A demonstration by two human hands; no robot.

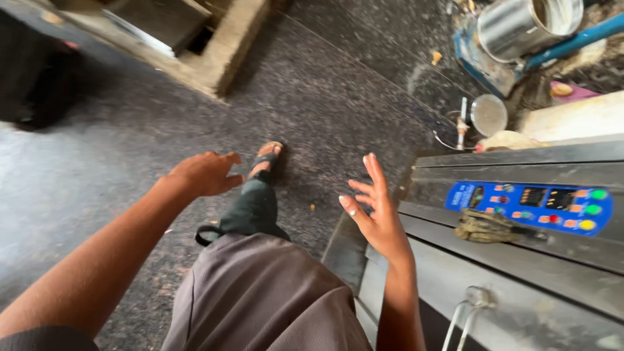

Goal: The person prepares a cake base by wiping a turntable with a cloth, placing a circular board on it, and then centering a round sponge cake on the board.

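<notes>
Both hands hold nothing, fingers spread. The right hand (377,218) hovers near the grey metal machine (520,273) with its blue button panel (530,205) at right. The left hand (205,172) hangs mid-frame over the dark speckled floor (97,169).

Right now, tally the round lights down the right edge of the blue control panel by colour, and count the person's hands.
Green lights: 2
Yellow lights: 1
Hands, both empty and open: 2, left hand, right hand
Total: 5, lights on the blue control panel

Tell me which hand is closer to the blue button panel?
The right hand, open with fingers spread, is beside the grey machine bearing the blue panel. The left hand hangs over the dark floor, farther away.
</notes>
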